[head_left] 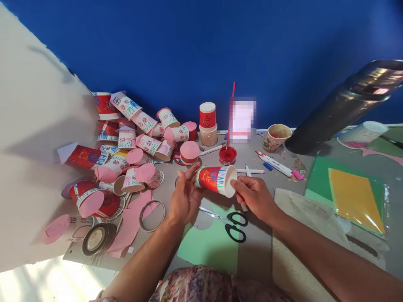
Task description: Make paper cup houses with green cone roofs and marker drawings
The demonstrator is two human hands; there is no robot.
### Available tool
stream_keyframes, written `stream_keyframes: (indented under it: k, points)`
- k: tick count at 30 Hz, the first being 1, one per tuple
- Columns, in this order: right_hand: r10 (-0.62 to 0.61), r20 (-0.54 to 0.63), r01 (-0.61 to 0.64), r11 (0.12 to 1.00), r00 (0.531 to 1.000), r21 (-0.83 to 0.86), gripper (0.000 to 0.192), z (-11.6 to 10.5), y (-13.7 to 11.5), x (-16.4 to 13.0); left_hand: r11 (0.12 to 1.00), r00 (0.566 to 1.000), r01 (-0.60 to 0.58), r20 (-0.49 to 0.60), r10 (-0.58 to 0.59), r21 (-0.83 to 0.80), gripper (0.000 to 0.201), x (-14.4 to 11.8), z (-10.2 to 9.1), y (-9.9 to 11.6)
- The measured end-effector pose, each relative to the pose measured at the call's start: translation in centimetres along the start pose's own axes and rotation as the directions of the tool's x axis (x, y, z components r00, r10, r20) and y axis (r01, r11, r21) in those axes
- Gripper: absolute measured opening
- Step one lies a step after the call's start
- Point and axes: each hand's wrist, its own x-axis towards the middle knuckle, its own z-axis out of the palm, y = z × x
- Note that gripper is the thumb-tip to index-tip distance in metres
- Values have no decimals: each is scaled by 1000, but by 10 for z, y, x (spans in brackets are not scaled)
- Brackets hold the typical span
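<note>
Both hands grasp a decorated paper cup [216,179]: left hand [185,197] at base, right hand [254,197] at rim, above scissors [227,220].

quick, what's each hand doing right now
Left hand: fingers closed around the base end of the red painted paper cup, holding it sideways.
Right hand: gripping the cup's open rim end, with a marker tucked under the fingers.

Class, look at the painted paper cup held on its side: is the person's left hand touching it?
Touching. The head view shows the left hand with its fingertips pressed against the base end of the painted paper cup, while the right hand grips the open rim.
</note>
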Motion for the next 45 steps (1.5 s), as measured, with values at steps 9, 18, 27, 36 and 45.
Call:
stream_keyframes:
  k: [9,18,27,36,45]
  points:
    - [-84,6,85,993,996,-83,42,6,-5,-5,995,995,94,-24,-94,-16,66,-6,6,1]
    - [-93,-66,88,993,994,-81,41,4,-5,-4,1000,1000,23,-13,-23,8,68,-6,5,-4]
    - [-83,-167,65,992,982,-106,40,2,1,0,971,979,-173,-79,188,163,50,-5,1,-11]
    - [-114,-167,89,984,979,-154,41,1,4,0,928,974,-206,-28,226,309,49,-6,-7,-14]
    - [-300,-124,249,915,946,-317,41,3,7,-3,976,980,-144,-113,163,165,45,-1,-2,-5]
